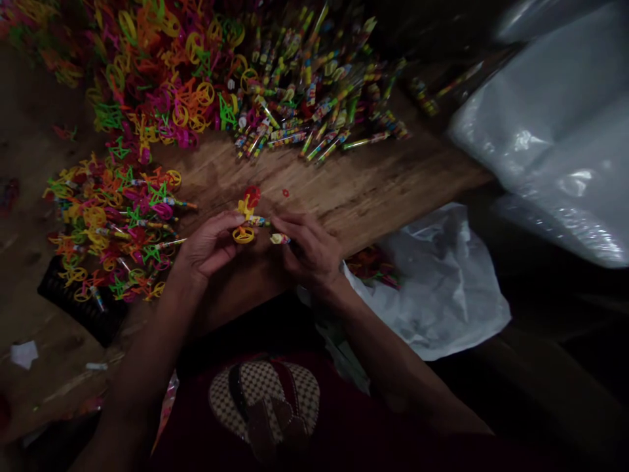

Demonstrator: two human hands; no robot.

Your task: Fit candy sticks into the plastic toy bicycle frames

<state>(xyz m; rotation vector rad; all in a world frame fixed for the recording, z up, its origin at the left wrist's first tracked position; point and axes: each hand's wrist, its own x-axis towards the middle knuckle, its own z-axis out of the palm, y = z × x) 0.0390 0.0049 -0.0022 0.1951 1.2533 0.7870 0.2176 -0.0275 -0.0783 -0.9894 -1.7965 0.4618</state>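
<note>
Close over the wooden tabletop, my left hand (pixel 213 242) pinches a small yellow plastic toy bicycle (pixel 244 234) between thumb and fingers. A red wheel-like part (pixel 252 195) shows at its far end. A printed candy tube (pixel 257 221) lies against the bicycle, its tip near the fingertips of my right hand (pixel 312 252). Those fingers are closed around another small printed tube (pixel 280 239) with a pale yellow end; the rest of it is hidden in the hand. A tiny red ring (pixel 285 193) lies on the wood just beyond.
Loose colourful plastic toy parts (pixel 162 72) are heaped at the back left, beside a pile of printed tubes (pixel 319 98). Toys with tubes attached (pixel 113 223) cover a black tray (pixel 105 321) at left. White plastic bags (pixel 432 282) lie along the table's (pixel 393 183) right edge.
</note>
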